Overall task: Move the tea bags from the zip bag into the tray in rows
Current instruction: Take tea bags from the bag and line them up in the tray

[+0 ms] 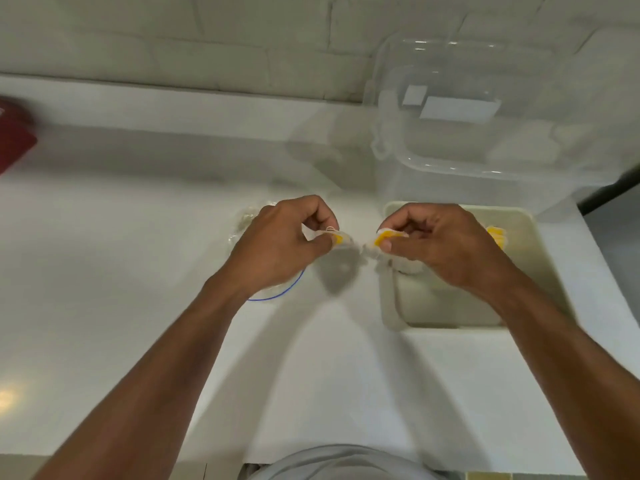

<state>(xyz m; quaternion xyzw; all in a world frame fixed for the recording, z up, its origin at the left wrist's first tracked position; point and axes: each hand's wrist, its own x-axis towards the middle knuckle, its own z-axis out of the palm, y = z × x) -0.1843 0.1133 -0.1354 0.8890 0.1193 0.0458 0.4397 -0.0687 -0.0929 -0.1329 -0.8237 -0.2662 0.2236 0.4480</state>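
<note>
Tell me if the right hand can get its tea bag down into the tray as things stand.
Probably yes. The right hand is over the tray, pinching a tea bag, and the tray floor beneath it looks bare. The other tea bags in the tray lie at its far side.

A white, glossy table (pixel 138 244) runs up to a pale brick wall. On it, left of the middle, a clear zip bag (pixel 239 230) with a blue line lies flat. A cream tray (pixel 389 306) sits to the right, a clear lidded plastic container (pixel 485 157) just behind it. A blurred red object (pixel 14 133) lies at the far left edge
</note>
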